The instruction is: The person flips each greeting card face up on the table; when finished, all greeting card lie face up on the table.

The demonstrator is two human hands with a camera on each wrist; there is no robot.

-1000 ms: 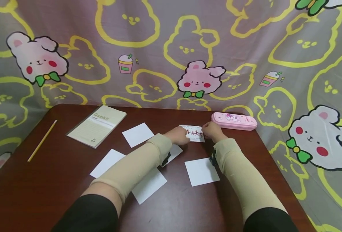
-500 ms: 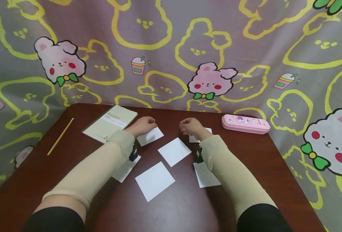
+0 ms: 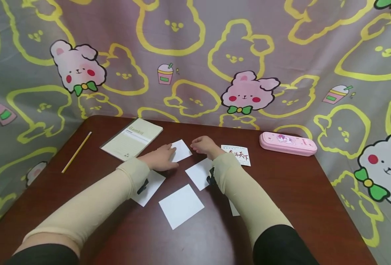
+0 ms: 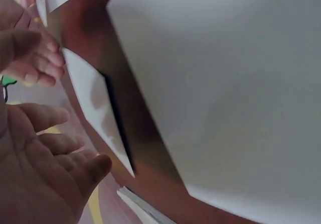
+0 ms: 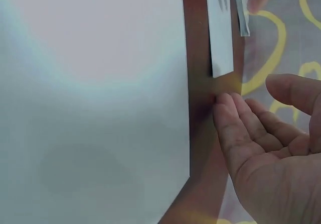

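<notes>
My left hand (image 3: 161, 158) reaches its spread fingers over the left side of a square white card (image 3: 182, 150) near the back; whether they touch it is hard to tell. By that card's right corner is my right hand (image 3: 205, 145). In the right wrist view the right hand (image 5: 271, 153) has its thumb apart from loosely bent fingers, with nothing between them. Cupped beside the card (image 4: 98, 106) in the left wrist view, the left hand (image 4: 45, 179) holds nothing. A card with red characters (image 3: 243, 154) lies flat to the right, partly behind the right wrist.
More white cards lie about: one in the middle (image 3: 196, 175), one in front (image 3: 181, 207), one under the left wrist (image 3: 151, 187), one mostly hidden by the right sleeve (image 3: 234, 209). Around them are a notebook (image 3: 129, 141), a pencil (image 3: 77, 152) and a pink pencil case (image 3: 288, 143).
Both hands have let go of the card with red characters and moved left to the white card at the back. The head view has turned slightly left.
</notes>
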